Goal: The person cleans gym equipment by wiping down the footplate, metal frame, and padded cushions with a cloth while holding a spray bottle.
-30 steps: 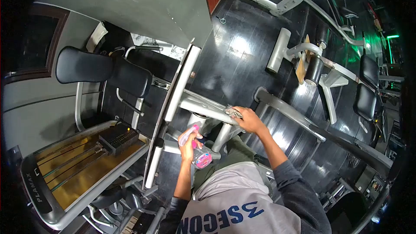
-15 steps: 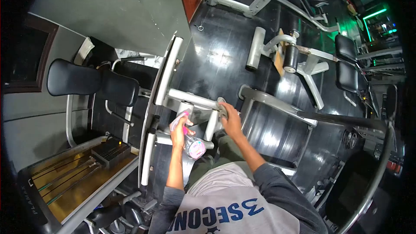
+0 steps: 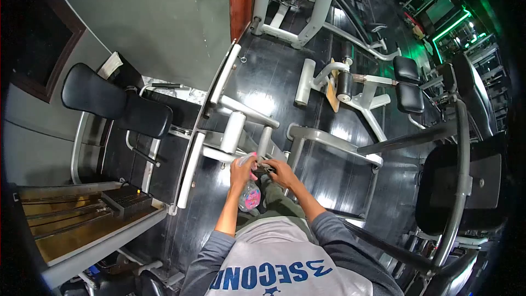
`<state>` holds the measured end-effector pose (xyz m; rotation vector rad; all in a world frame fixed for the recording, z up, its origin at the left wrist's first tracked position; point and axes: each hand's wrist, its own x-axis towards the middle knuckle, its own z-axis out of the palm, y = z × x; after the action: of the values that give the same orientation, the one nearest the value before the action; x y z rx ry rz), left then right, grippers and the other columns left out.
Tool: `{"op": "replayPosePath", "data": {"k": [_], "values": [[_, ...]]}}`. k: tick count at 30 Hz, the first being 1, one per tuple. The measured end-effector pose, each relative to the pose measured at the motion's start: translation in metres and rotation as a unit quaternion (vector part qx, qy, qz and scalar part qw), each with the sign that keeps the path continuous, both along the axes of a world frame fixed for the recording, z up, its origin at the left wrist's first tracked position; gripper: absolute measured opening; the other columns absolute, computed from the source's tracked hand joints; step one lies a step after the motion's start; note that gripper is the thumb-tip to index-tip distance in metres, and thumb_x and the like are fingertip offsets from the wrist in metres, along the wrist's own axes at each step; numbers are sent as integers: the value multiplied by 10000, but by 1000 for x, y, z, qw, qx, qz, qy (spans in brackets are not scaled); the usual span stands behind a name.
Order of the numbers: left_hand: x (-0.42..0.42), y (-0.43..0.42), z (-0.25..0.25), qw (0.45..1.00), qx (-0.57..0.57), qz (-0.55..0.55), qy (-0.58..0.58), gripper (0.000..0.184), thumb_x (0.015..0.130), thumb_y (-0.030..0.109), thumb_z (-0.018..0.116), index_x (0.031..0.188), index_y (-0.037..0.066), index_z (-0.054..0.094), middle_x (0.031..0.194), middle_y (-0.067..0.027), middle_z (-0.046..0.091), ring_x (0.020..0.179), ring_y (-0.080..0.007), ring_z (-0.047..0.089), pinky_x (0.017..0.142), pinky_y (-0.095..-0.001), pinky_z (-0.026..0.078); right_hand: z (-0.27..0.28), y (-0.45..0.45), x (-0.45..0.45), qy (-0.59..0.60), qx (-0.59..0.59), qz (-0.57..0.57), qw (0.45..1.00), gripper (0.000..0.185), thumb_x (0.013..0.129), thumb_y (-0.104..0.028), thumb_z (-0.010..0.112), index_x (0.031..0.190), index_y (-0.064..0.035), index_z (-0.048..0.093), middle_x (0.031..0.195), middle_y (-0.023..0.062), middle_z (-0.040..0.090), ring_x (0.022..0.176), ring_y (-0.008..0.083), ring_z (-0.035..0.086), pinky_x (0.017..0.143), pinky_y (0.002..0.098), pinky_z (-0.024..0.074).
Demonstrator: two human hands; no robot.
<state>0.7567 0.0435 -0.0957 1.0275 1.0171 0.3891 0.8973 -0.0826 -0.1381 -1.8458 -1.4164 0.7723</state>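
My left hand (image 3: 240, 173) is wrapped round the neck of a clear spray bottle (image 3: 250, 197) with a pink trigger and a pink label. Beside it, close to the sprayer head, my right hand (image 3: 280, 174) has its fingers closed on a small greyish cloth (image 3: 265, 166), mostly hidden by the fingers. Just beyond both hands is the light grey frame (image 3: 263, 141) of a gym machine. Whether the cloth touches that frame I cannot tell.
A black padded seat (image 3: 147, 117) stands at the left, near a weight stack (image 3: 127, 201). To the right is a low grey metal frame (image 3: 329, 138). Another bench with black pads (image 3: 409, 97) stands farther back, and a curved bar (image 3: 459, 186) rises at far right.
My right hand has come back from the end of the machine's bar towards my body, bringing the cloth next to the spray bottle. The bottle has shifted slightly right, and the view has turned.
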Motion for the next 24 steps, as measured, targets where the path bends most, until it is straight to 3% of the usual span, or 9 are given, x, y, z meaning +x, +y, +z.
{"op": "replayPosePath", "data": {"k": [1, 4, 11, 12, 15, 17, 18, 21, 24], "values": [[-1, -2, -6, 1000, 12, 1, 1, 298, 832, 274, 647, 783, -18, 683, 640, -55, 589, 443, -158, 558, 391, -296, 490, 6, -7, -9, -5, 0, 0, 1000, 513, 713, 14, 538, 1214, -77, 601, 1132, 172, 633, 1045, 347, 605, 936, 390, 466], [2, -2, -20, 999, 36, 4, 0, 333, 828, 289, 647, 712, -23, 662, 609, -56, 577, 402, -163, 547, 362, -305, 466, 15, -27, -35, 126, -2, -208, 970, 412, 831, -45, 600, 1241, -87, 605, 1093, 125, 661, 967, 191, 621, 882, 303, 463], [-9, -3, -17, 999, 34, 15, -5, 320, 827, 272, 641, 717, -28, 659, 590, -57, 565, 390, -156, 535, 351, -304, 470, 15, -42, -38, 69, 55, -322, 943, 353, 867, -87, 652, 1218, -72, 622, 1045, 92, 692, 974, 135, 619, 876, 284, 467], [-15, -6, -13, 999, 42, 7, -6, 312, 832, 269, 640, 727, -24, 654, 603, -56, 572, 399, -153, 536, 354, -300, 468, 19, -34, -30, 68, 66, -313, 945, 354, 868, -88, 657, 1220, -74, 623, 1084, 103, 689, 1012, 146, 622, 892, 290, 464], [-33, -13, 0, 999, 48, -9, -4, 294, 845, 272, 641, 768, -11, 652, 637, -52, 588, 439, -140, 548, 374, -286, 465, 18, 9, 3, -47, 78, -269, 959, 361, 836, -62, 626, 1197, -78, 626, 1161, 142, 649, 1084, 305, 613, 950, 364, 456], [-46, -19, -1, 997, 71, -9, 2, 273, 863, 266, 647, 887, -2, 688, 673, -65, 606, 427, -156, 558, 380, -282, 482, 9, 38, 27, -101, 81, -206, 970, 447, 763, -9, 587, 1204, -79, 610, 1175, 157, 618, 1085, 361, 566, 977, 403, 433], [-54, -20, -6, 996, 84, -23, 3, 268, 879, 263, 632, 846, 0, 672, 685, -63, 615, 436, -165, 573, 403, -290, 491, 9, 52, 32, -107, 81, -191, 972, 531, 705, 35, 551, 1221, -83, 591, 1178, 153, 609, 1070, 373, 543, 976, 419, 421], [-75, -27, 8, 999, 51, -1, 18, 264, 886, 255, 623, 814, 4, 658, 684, -66, 615, 441, -173, 582, 418, -311, 497, -12, 75, 28, -139, 29, -136, 980, 514, 708, 60, 587, 1195, -106, 602, 1195, 116, 617, 1066, 386, 522, 945, 417, 435], [-91, -28, 1, 999, 12, 30, 10, 246, 891, 223, 608, 943, -13, 650, 724, -88, 617, 428, -182, 569, 431, -325, 501, -23, 53, -2, -181, 18, 52, 982, 480, 721, 49, 601, 1142, -181, 626, 1299, 18, 582, 1083, 383, 487, 954, 420, 483]]}}
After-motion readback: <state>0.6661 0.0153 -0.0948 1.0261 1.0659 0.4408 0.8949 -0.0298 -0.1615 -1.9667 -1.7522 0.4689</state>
